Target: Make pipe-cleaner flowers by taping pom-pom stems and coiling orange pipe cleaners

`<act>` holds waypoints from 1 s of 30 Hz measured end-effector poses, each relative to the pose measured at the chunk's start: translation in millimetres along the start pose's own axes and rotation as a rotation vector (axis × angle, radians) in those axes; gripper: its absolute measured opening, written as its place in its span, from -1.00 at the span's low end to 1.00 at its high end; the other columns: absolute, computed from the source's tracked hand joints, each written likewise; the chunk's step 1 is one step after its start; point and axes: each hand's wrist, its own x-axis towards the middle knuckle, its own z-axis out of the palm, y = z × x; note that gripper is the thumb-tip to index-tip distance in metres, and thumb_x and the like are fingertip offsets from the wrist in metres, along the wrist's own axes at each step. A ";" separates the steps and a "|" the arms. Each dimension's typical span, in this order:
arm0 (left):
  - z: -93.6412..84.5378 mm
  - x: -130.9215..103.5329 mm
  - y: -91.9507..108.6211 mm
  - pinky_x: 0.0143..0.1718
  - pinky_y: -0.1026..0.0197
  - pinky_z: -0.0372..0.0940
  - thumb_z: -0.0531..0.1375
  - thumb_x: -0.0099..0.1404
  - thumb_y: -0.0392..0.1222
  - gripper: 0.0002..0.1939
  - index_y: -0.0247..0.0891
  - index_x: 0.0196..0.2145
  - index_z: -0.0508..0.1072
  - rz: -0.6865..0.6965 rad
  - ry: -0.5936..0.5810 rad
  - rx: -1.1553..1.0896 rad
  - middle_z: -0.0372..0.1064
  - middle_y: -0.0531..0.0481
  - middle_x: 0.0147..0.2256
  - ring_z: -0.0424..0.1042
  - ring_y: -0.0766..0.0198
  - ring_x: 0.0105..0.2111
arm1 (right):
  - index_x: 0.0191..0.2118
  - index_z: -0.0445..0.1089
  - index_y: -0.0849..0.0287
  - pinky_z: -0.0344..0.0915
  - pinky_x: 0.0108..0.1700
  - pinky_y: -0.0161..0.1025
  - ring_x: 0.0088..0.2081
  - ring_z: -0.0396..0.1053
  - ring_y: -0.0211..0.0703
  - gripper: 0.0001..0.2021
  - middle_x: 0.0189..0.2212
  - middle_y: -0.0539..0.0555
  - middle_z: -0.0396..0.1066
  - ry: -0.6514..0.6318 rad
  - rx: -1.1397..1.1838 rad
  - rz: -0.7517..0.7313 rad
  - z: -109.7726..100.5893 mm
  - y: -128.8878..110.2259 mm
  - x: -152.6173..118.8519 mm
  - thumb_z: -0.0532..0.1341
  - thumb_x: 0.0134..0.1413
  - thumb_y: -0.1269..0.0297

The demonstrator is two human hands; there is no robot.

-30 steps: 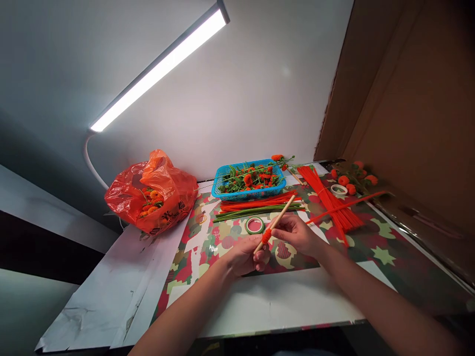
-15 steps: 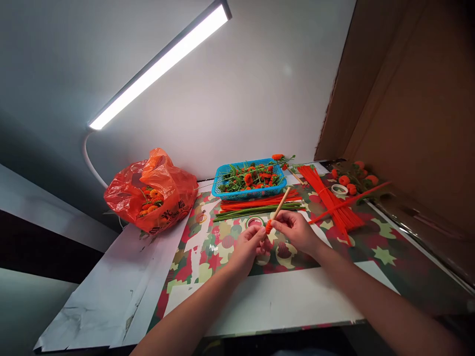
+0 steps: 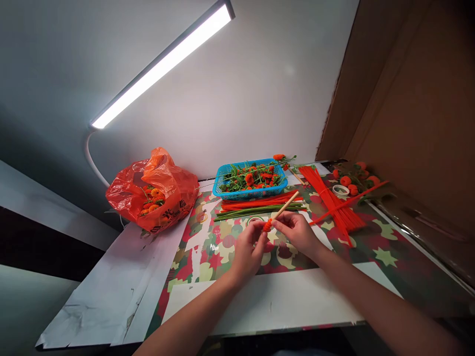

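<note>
My right hand (image 3: 299, 234) pinches a light wooden stick (image 3: 286, 204) that slants up and to the right. Around the stick's lower end, an orange pipe cleaner (image 3: 267, 226) is wound into a tight coil. The fingers of my left hand (image 3: 249, 250) are closed on that coil from the left; its thumb lies just below. Partly hidden behind my fingers is a roll of tape (image 3: 256, 219) on the patterned table cover (image 3: 222, 254). Bundles of red pipe cleaners (image 3: 256, 203) and green pipe cleaners (image 3: 237, 215) lie just beyond my hands.
A blue basket (image 3: 250, 194) at the back holds orange flowers with green stems. On the left stands a red plastic bag (image 3: 178, 185) of orange flowers under a lamp (image 3: 163, 64). More red pipe cleaners (image 3: 336, 207), a white tape roll (image 3: 340, 191) and orange pompom-like flowers (image 3: 345, 181) lie right.
The stick has tipped further to the right. My left hand has turned, its fingers now behind the coil and its thumb lower. My right hand has hardly moved.
</note>
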 end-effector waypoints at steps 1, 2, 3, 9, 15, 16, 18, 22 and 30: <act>-0.6 -0.4 0.0 -0.40 0.29 0.28 0.17 0.23 -0.08 -0.78 -0.24 -0.21 0.39 0.001 -0.008 -0.006 0.33 -0.03 -0.30 0.29 0.34 -0.43 | -0.43 0.47 0.19 0.30 -0.39 -0.25 -0.45 0.37 -0.18 -0.67 -0.51 0.05 0.47 -0.009 -0.013 -0.005 0.2 -0.3 -0.7 0.30 -0.09 -0.02; -1.4 -0.7 0.0 -0.41 0.30 0.25 0.16 0.23 -0.10 -0.81 -0.23 -0.23 0.38 -0.009 -0.012 -0.027 0.30 -0.01 -0.32 0.25 0.35 -0.44 | -0.43 0.48 0.19 0.30 -0.38 -0.25 -0.44 0.37 -0.18 -0.68 -0.50 0.05 0.47 -0.024 -0.023 -0.011 0.3 -1.0 -1.6 0.30 -0.08 -0.01; -2.1 -0.8 0.1 -0.42 0.31 0.22 0.15 0.22 -0.14 -0.84 -0.23 -0.25 0.36 -0.027 -0.012 -0.063 0.27 0.02 -0.35 0.22 0.36 -0.45 | -0.41 0.49 0.19 0.31 -0.37 -0.25 -0.43 0.38 -0.17 -0.69 -0.49 0.06 0.48 -0.049 -0.026 -0.015 0.2 -2.0 -2.5 0.30 -0.07 0.01; -5.1 4.4 2.0 -0.53 0.35 0.00 0.12 0.10 -0.18 -0.87 -0.25 -0.45 0.21 -0.203 -0.116 -0.327 -0.02 0.16 -0.55 -0.05 0.42 -0.57 | -0.28 0.54 0.17 0.31 -0.31 -0.25 -0.30 0.41 -0.11 -0.69 -0.35 0.08 0.52 -0.272 -0.058 -0.032 -4.2 -14.7 -7.7 0.25 0.03 0.02; -18.0 6.7 11.3 -0.52 0.31 -0.10 0.18 0.14 0.05 -0.65 -0.25 -0.53 0.18 -0.084 -0.241 -0.095 0.02 0.13 -0.57 -0.03 0.40 -0.57 | -0.32 0.53 0.18 0.18 -0.49 -0.33 -0.46 0.33 -0.24 -0.70 -0.44 0.05 0.47 -0.385 -0.156 -0.019 -15.3 -16.9 -4.1 0.28 0.00 0.02; -21.8 6.5 13.6 -0.52 0.30 -0.09 0.18 0.15 0.05 -0.65 -0.25 -0.54 0.20 -0.035 -0.276 0.009 0.04 0.11 -0.57 -0.01 0.39 -0.56 | -0.37 0.53 0.18 0.15 -0.50 -0.32 -0.49 0.31 -0.25 -0.72 -0.49 0.04 0.46 -0.376 -0.215 -0.043 -17.7 -16.4 -2.9 0.29 -0.02 0.04; -29.0 6.5 18.4 -0.52 0.29 -0.10 0.17 0.18 -0.01 -0.69 -0.24 -0.56 0.22 0.069 -0.357 0.230 0.07 0.10 -0.59 -0.01 0.38 -0.57 | -0.43 0.53 0.16 0.12 -0.46 -0.29 -0.50 0.28 -0.25 -0.77 -0.55 0.03 0.45 -0.370 -0.357 -0.126 -22.0 -16.4 -1.0 0.30 0.00 0.09; -37.5 9.2 24.5 -0.46 0.27 -0.04 0.16 0.16 -0.17 -0.84 -0.21 -0.54 0.33 0.259 -0.463 0.561 0.19 0.06 -0.59 0.08 0.33 -0.56 | -0.46 0.51 0.09 0.04 -0.27 -0.20 -0.49 0.29 -0.28 -0.84 -0.52 -0.02 0.50 -0.348 -0.622 -0.330 -25.3 -19.9 -1.3 0.27 0.07 0.21; -40.2 16.4 19.3 -0.48 0.26 -0.15 0.21 0.09 -0.21 -0.90 -0.17 -0.55 0.37 0.312 -0.349 0.733 0.19 0.05 -0.62 0.05 0.31 -0.60 | -0.50 0.38 0.16 -0.08 -0.22 -0.18 -0.48 0.26 -0.29 -0.79 -0.57 -0.04 0.44 -0.212 -0.829 -0.553 -18.8 -23.4 -8.2 0.19 0.15 0.30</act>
